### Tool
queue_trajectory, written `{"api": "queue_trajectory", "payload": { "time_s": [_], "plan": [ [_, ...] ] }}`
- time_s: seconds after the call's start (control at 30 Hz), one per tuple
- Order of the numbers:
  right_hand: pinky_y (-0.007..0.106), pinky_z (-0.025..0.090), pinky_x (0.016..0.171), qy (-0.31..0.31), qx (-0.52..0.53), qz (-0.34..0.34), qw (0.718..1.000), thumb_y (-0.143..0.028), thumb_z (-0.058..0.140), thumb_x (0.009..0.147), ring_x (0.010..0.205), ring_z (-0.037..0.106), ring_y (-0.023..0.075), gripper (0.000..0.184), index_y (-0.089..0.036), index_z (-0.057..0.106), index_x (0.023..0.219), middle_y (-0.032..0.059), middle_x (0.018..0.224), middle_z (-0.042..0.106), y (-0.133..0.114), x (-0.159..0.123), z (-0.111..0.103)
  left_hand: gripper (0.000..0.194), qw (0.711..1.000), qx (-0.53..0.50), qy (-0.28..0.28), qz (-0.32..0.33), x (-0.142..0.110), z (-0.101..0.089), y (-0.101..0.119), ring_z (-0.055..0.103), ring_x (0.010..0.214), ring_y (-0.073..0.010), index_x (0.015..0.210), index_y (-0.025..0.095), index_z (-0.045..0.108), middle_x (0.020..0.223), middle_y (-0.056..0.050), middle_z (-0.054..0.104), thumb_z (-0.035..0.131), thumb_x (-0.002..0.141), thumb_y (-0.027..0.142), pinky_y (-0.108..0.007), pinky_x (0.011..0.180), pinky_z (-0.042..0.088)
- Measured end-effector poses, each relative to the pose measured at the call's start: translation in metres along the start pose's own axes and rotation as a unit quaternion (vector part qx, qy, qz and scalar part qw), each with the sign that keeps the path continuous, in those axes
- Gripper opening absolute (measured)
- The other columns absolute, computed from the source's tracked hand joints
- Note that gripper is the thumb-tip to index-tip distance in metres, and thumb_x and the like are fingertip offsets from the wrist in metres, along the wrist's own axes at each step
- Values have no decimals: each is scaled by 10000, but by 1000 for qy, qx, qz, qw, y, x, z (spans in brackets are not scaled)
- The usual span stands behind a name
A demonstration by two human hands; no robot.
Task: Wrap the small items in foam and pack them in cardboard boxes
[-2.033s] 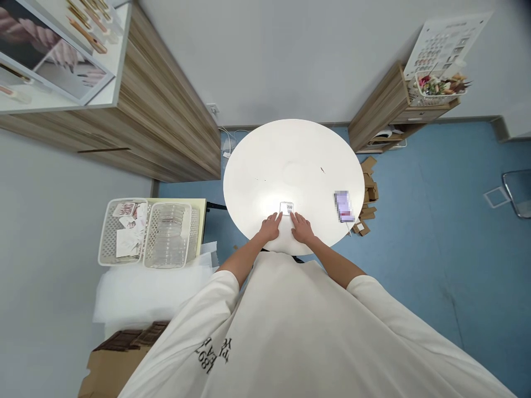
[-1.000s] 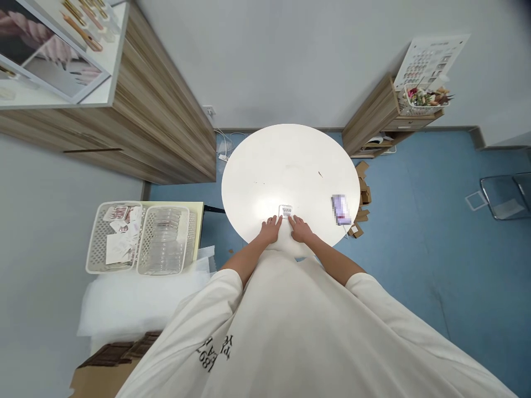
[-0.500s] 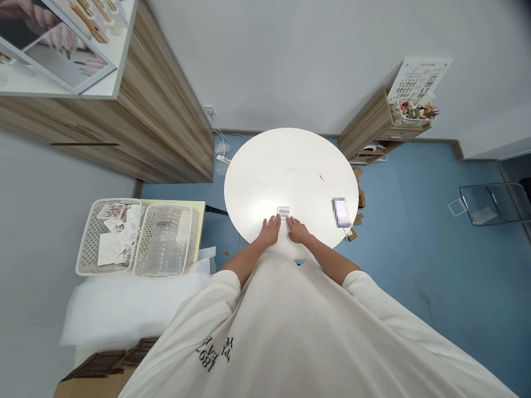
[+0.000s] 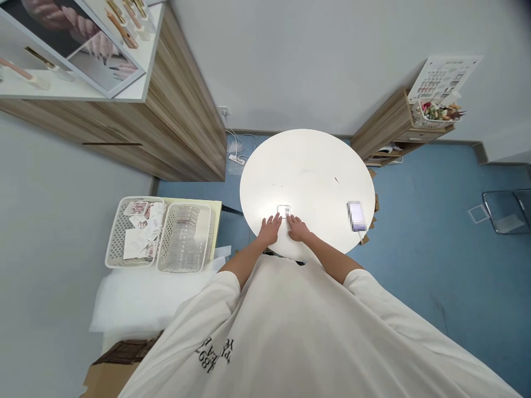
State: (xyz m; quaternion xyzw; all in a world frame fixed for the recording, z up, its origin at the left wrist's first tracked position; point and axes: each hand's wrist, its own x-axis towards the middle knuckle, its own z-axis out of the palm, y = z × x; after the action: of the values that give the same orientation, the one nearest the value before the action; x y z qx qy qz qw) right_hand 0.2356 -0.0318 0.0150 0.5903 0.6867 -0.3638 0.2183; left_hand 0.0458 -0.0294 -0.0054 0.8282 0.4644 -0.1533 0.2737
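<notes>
A small flat clear case (image 4: pixel 284 209) with dark marks at its right side lies on the white oval table (image 4: pixel 307 160), by the near edge. My left hand (image 4: pixel 270 228) grips its lower left corner with the fingertips, the other fingers stretched along the tabletop. At the lower right corner, my right hand (image 4: pixel 297 227) pinches the case in the same way. The thumbs are mostly hidden. Glare whitens part of the case, and its contents are too small to make out.
A phone (image 4: pixel 357 216), pixelated, lies on the table's right side with a cable. To the left stand two white baskets, one with cards (image 4: pixel 143 224), one with clear plastic cases (image 4: pixel 180 237). A wooden cabinet (image 4: pixel 191 121) rises at the back left.
My view has shifted so the room sits further right. Both hands and the case have slid a little left across the table, and the case looks whiter than before.
</notes>
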Motion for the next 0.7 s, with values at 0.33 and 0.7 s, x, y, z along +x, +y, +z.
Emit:
{"api": "queue_trajectory", "payload": {
  "time_s": [0.33, 0.7],
  "plan": [
    [466, 219, 1212, 1, -5, -12, 1000, -335, 530, 922, 1568, 32, 334, 940, -231, -63, 1645, 89, 1720, -3, -44, 25, -5, 981, 999, -22, 3, -25, -14, -8, -46, 144, 1563, -333, 1636, 278, -101, 1721, -45, 7, 456, 851, 86, -587, 1230, 174],
    [464, 269, 1190, -12, -1, -1, 1000, -389, 598, 895, 1572, 33, 313, 1049, -258, -138, 1631, 100, 1717, -34, -62, 24, -6, 1038, 999, -38, 15, -3, -21, -6, -66, 140, 1563, -347, 1633, 269, -115, 1707, -112, -113, 533, 838, 107, -488, 1170, 317]
  ]
}}
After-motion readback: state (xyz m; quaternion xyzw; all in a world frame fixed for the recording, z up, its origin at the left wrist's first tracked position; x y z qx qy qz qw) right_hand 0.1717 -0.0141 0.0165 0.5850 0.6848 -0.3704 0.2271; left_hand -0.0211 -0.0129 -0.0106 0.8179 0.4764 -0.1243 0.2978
